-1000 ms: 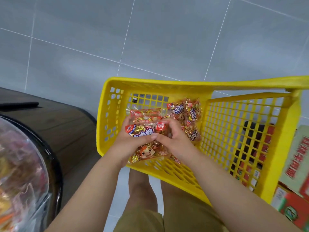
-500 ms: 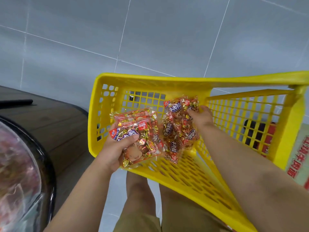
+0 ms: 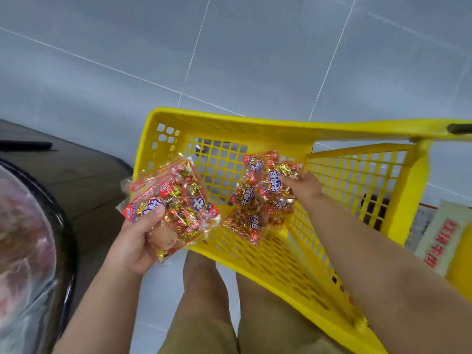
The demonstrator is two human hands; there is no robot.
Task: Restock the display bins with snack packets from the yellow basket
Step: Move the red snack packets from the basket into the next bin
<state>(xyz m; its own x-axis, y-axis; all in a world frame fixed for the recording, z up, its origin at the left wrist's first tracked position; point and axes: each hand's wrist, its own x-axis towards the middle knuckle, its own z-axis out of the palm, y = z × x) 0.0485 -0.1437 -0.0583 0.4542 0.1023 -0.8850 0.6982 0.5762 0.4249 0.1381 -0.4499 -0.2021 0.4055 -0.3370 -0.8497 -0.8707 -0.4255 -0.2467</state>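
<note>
snack packets (image 3: 176,200) fanned in the left hand (image 3: 135,244), thumb clamped on top, at the near-left corner of the yellow basket (image 3: 229,118). right hand (image 3: 302,187) pinches a second cluster (image 3: 255,203) over the basket floor. pickup step, looks about done. next: swing both left to what seems the clear display bin (image 3: 25,238), blurred here, and release without spilling the loose ones.

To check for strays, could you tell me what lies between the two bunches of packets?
In the head view, only the basket's mesh shows between the left bunch and the right bunch.
</note>
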